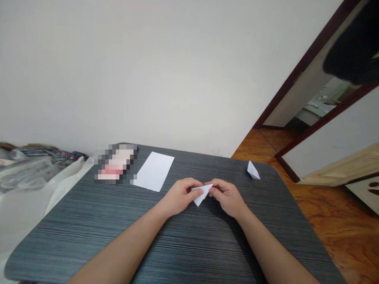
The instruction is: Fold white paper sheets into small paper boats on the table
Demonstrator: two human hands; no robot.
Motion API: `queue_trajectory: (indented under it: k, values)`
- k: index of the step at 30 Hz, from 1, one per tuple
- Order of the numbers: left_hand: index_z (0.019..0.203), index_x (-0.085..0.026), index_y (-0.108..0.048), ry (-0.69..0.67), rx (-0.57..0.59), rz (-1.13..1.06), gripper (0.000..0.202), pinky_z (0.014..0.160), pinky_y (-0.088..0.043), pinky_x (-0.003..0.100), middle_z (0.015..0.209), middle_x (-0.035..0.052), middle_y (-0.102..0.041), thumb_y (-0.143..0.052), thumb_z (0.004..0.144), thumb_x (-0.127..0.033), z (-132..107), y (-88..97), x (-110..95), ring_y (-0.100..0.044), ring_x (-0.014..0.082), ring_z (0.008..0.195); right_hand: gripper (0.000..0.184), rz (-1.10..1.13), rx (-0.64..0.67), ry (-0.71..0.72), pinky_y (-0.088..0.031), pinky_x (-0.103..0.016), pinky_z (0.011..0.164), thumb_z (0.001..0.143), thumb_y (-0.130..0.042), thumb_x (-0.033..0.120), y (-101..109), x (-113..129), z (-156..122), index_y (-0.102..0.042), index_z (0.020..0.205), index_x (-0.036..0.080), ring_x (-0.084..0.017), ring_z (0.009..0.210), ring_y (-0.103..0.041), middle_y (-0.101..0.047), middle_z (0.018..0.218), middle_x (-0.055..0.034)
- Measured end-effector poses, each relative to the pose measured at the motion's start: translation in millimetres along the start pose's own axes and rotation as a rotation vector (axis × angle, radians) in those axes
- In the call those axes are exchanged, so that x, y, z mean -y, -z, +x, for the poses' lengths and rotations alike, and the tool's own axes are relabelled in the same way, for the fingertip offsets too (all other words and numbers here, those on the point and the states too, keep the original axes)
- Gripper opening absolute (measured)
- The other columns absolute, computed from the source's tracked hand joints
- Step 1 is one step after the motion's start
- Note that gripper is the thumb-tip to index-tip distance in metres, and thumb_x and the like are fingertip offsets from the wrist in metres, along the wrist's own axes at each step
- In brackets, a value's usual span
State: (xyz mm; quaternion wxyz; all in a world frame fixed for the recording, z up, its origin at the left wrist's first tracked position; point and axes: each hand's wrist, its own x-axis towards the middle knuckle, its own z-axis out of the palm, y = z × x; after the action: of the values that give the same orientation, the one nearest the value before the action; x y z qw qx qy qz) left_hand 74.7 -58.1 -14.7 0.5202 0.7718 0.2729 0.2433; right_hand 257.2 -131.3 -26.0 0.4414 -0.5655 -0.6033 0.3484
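Note:
A small piece of folded white paper (200,197) with pointed corners is held between my two hands, over the middle of the dark table. My left hand (182,196) is closed on its left side, thumb on top. At its upper right, my right hand (227,196) pinches the edge with thumb and fingers. The fingertips behind the paper are partly hidden. A stack or sheet of white paper (155,171) lies flat beyond my left hand. A folded white paper boat (253,170) sits near the table's far right corner.
The dark wood-grain table (166,252) has rounded corners and stands by a white wall (166,79). A pixelated item (117,163) lies at its far left. Plastic-covered things (56,169) are piled left of the table. Wooden floor (331,205) and a doorway are to the right.

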Motion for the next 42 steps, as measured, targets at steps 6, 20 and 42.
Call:
queue_trajectory:
  k: [6, 20, 42]
  values:
    - [0.099, -0.017, -0.065, -0.007, 0.004, -0.029, 0.023, 0.073, -0.042, 0.025, 0.092, 0.0039, -0.065, -0.052, 0.082, -0.028, -0.9, 0.4, -1.6, -0.057, 0.0160, 0.082, 0.012, -0.047, -0.025, -0.027, -0.043, -0.026, 0.065, 0.083, -0.053, 0.023, -0.1, -1.8, 0.6, -0.065, 0.083, 0.020, -0.015, 0.068, -0.055, -0.061, 0.072, -0.0006]
    - [0.088, -0.016, -0.053, 0.136, 0.081, -0.112, 0.019, 0.047, -0.031, 0.018, 0.053, -0.0049, -0.052, -0.050, 0.083, -0.034, -2.7, -3.8, 6.3, -0.046, 0.0086, 0.049, 0.019, -0.203, -0.064, -0.032, -0.032, -0.022, 0.049, 0.085, -0.051, 0.029, -5.0, -0.4, 0.6, -0.049, 0.069, 0.019, -0.011, 0.054, -0.042, -0.045, 0.060, 0.0032]
    - [0.078, -0.013, -0.061, 0.141, 0.136, -0.036, 0.025, 0.051, -0.035, 0.020, 0.067, 0.0018, -0.061, -0.047, 0.082, -0.032, -1.6, 0.6, 5.8, -0.054, 0.0129, 0.060, 0.022, -0.064, 0.106, -0.169, -0.037, -0.020, 0.046, 0.089, -0.047, 0.032, -4.9, 4.6, -2.9, -0.057, 0.074, 0.018, -0.010, 0.046, -0.053, -0.063, 0.055, 0.0008]
